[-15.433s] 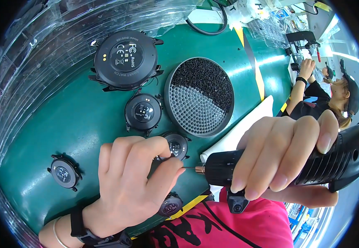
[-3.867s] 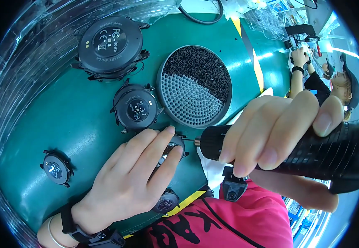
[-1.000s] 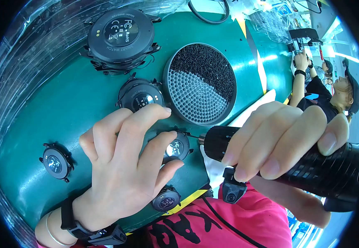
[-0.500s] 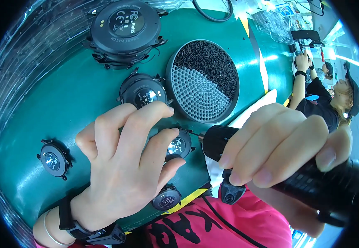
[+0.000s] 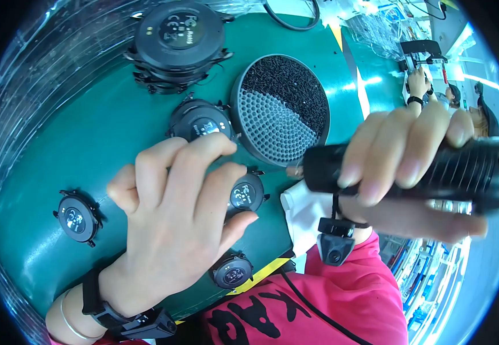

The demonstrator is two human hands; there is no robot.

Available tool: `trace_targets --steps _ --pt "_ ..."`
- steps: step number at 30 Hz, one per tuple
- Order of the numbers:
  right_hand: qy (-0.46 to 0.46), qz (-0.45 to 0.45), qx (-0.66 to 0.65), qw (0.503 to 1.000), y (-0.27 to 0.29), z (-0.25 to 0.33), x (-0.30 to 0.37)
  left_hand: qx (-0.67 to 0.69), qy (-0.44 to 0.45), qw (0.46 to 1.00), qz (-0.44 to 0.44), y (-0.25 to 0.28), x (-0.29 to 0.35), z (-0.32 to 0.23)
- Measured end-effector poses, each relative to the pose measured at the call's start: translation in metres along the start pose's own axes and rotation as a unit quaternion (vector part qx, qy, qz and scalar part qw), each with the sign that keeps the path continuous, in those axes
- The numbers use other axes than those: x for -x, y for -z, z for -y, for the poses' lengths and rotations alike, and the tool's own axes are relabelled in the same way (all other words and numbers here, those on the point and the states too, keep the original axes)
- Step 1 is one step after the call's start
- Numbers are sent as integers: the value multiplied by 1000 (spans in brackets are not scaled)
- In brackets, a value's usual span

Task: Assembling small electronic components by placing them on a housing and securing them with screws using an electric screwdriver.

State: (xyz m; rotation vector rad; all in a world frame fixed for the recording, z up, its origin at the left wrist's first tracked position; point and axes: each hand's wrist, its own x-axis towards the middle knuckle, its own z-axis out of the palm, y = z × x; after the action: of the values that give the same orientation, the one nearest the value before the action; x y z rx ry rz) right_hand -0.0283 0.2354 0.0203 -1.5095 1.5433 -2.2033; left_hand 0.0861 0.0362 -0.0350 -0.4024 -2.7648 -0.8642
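Note:
My left hand (image 5: 172, 213) lies palm down, its thumb and index finger curled around a round black smartwatch body (image 5: 243, 197) that rests back side up on the mat. Closed around a black electric screwdriver (image 5: 327, 167), my right hand (image 5: 401, 152) is held to the right of that watch. The screwdriver's bit end points left, apart from the watch and close to the lower right rim of a round grey dish (image 5: 239, 129). Small black screws (image 5: 286, 80) fill the far part of the dish, over a plate of round holes.
A stack of watch bodies (image 5: 177, 43) stands at the far left, with another watch (image 5: 197, 121) before it. Single watches lie left (image 5: 76, 219) and near the front edge (image 5: 232, 273). White cloth (image 5: 307, 215) hangs over the edge. A co-worker's hand (image 5: 417, 83) shows at the far right.
My right hand has lifted and shifted the screwdriver right, so its bit has come away from the watch beside my left hand. My left hand has hardly moved.

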Motion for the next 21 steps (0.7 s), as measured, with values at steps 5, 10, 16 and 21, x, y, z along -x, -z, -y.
trace_targets --steps 5,10,16,21 --pt "-8 -12 44 999 18 2 1 6 -52 998 22 -1 1 -1" --pt "1 15 61 998 42 -11 4 -11 -67 995 66 -2 -2 -4" --pt "-20 22 63 998 46 -6 5 -36 -61 996 60 -10 -4 -10" --pt "-41 35 60 997 46 2 8 -36 -43 997 57 -16 -2 -22"
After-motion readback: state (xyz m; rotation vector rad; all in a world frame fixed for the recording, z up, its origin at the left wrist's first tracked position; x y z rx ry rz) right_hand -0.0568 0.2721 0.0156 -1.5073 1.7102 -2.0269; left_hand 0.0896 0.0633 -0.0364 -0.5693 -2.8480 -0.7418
